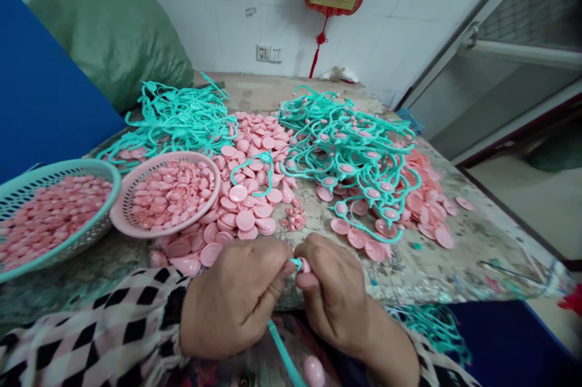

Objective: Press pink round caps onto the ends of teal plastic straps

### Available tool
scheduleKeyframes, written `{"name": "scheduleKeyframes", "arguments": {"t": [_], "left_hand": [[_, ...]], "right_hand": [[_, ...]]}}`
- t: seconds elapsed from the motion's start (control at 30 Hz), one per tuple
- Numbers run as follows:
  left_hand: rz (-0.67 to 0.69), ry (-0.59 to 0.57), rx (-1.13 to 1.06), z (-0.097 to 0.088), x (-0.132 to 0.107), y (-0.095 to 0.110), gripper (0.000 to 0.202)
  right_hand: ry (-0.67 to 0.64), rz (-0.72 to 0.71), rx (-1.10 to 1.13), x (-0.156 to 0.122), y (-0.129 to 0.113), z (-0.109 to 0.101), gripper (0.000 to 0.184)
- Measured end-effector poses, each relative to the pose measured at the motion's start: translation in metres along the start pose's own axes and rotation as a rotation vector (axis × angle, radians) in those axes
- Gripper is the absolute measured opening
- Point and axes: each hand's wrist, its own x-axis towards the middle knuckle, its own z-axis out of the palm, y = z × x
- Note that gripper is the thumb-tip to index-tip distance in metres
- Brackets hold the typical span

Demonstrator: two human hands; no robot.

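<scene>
Left hand (pixel 240 296): fingers pinched tight on a teal strap (pixel 296 262). Right hand (pixel 339 290): thumb and forefinger closed on a small pink cap (pixel 306 266) at the strap's end, between the two sets of fingertips. Judgement: the join calls for a grip close behind the tip, cap square to it, force straight along one line; the soft strap would likely buckle at an angle. Exposed tip points from left fingers toward right, long axis nearly crosswise, dipping slightly rightward. Below the left fingers a teal length (pixel 285 352) slants downward and right; presumably the same strap, though the hand hides the link.
</scene>
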Motion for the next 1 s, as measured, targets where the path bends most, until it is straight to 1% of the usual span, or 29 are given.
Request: {"name": "scheduleKeyframes", "arguments": {"t": [0.1, 0.17, 0.2, 0.27, 0.37, 0.4, 0.43, 0.47, 0.5, 0.53, 0.57, 0.67, 0.73, 0.77, 0.83, 0.93, 1.0], "left_hand": [[-0.020, -0.043, 0.082, 0.002, -0.002, -0.003, 0.027], [-0.035, -0.063, 0.119, 0.004, -0.003, -0.005, 0.026], [-0.038, -0.064, 0.130, 0.005, -0.004, -0.007, 0.025], [-0.030, -0.060, 0.136, 0.008, -0.004, -0.010, 0.024], [0.033, -0.043, 0.120, 0.009, -0.001, -0.016, 0.021], [0.053, -0.045, 0.111, 0.009, 0.001, -0.017, 0.021], [0.062, -0.050, 0.097, 0.008, 0.002, -0.018, 0.021], [0.055, -0.060, 0.074, 0.006, 0.005, -0.018, 0.022], [0.029, -0.075, 0.039, 0.004, 0.007, -0.018, 0.023], [-0.013, -0.090, -0.001, 0.001, 0.009, -0.017, 0.023], [-0.063, -0.100, -0.046, -0.001, 0.011, -0.016, 0.024], [-0.216, -0.128, -0.148, -0.006, 0.015, -0.012, 0.028], [-0.280, -0.146, -0.180, -0.007, 0.014, -0.010, 0.030], [-0.299, -0.155, -0.190, -0.006, 0.013, -0.009, 0.030], [-0.314, -0.162, -0.203, -0.006, 0.010, -0.008, 0.030], [-0.312, -0.162, -0.208, -0.004, 0.007, -0.007, 0.029], [-0.302, -0.158, -0.200, -0.003, 0.006, -0.007, 0.029]], "right_hand": [[-0.066, 0.109, 0.096, 0.000, -0.002, -0.002, 0.033], [-0.131, 0.241, 0.243, -0.001, -0.003, -0.002, 0.032], [-0.164, 0.325, 0.353, -0.001, -0.004, -0.002, 0.031], [-0.215, 0.506, 0.646, -0.002, -0.004, 0.001, 0.033], [-0.248, 0.761, 1.097, -0.001, -0.004, 0.007, 0.035], [-0.263, 0.814, 1.196, -0.001, -0.004, 0.008, 0.036], [-0.279, 0.846, 1.248, 0.000, -0.004, 0.008, 0.036], [-0.288, 0.853, 1.242, 0.000, -0.004, 0.008, 0.037], [-0.286, 0.832, 1.175, 0.000, -0.004, 0.007, 0.037], [-0.272, 0.786, 1.048, 0.000, -0.004, 0.005, 0.037], [-0.246, 0.713, 0.874, -0.001, -0.004, 0.003, 0.036], [-0.119, 0.396, 0.299, -0.004, 0.000, -0.001, 0.027], [-0.021, 0.186, 0.026, -0.007, 0.003, 0.001, 0.022], [0.018, 0.111, -0.066, -0.008, 0.005, 0.003, 0.022], [0.055, 0.029, -0.180, -0.009, 0.008, 0.008, 0.022], [0.052, 0.004, -0.243, -0.007, 0.011, 0.014, 0.021], [0.051, -0.007, -0.239, -0.006, 0.011, 0.015, 0.022]]}}
